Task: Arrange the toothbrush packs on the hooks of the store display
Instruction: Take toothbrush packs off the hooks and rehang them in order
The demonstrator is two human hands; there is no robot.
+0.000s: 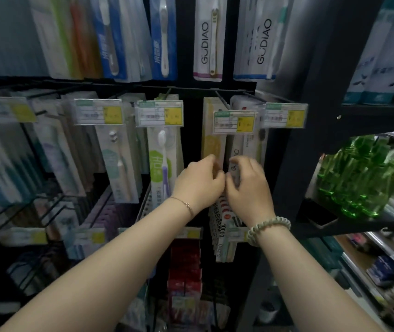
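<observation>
Both my hands reach into the middle row of the black hook display. My left hand (200, 182) curls its fingers on the lower edge of a yellow toothbrush pack (211, 140) hanging from a hook. Right beside it, my right hand (247, 183) curls its fingers round the bottom of a white GUDIAO pack (236, 147) on the neighbouring hook. The two hands almost touch. Price tags (234, 122) hang at the hook tips above them. A green and white pack (163, 161) hangs just to the left.
Rows of toothbrush packs fill the hooks above (209, 39), left (117, 161) and below (222, 233). A black upright (311, 116) borders the display on the right. Green bottles (363, 173) and a phone (320, 216) sit on the right-hand shelf.
</observation>
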